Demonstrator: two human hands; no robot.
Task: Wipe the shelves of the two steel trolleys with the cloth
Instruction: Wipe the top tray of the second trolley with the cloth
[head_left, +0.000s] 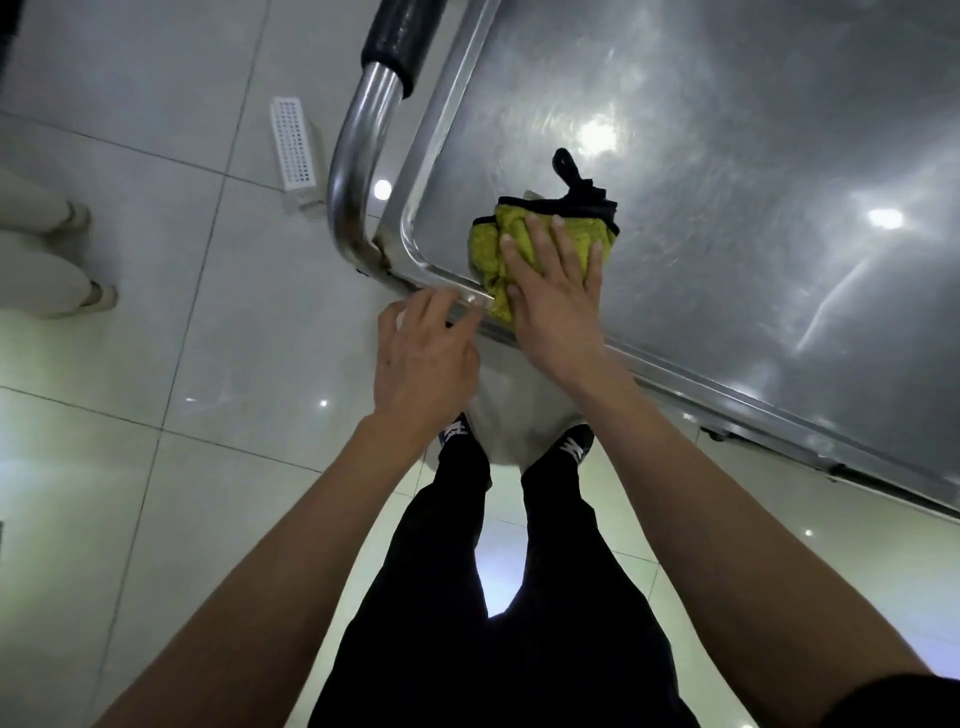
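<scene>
A steel trolley fills the upper right; its top shelf is shiny with a raised rim. A yellow-green cloth with black trim lies crumpled in the shelf's near left corner. My right hand lies flat on the cloth with straight, spread fingers, pressing it onto the steel. My left hand is just outside the corner; its fingers touch the shelf's rim and look blurred. The trolley's bent steel handle with a black grip rises beside that corner.
The floor is glossy pale tile. A white perforated block lies on the floor left of the handle. Another person's legs and shoes stand at the far left. My own legs and shoes are below the shelf edge.
</scene>
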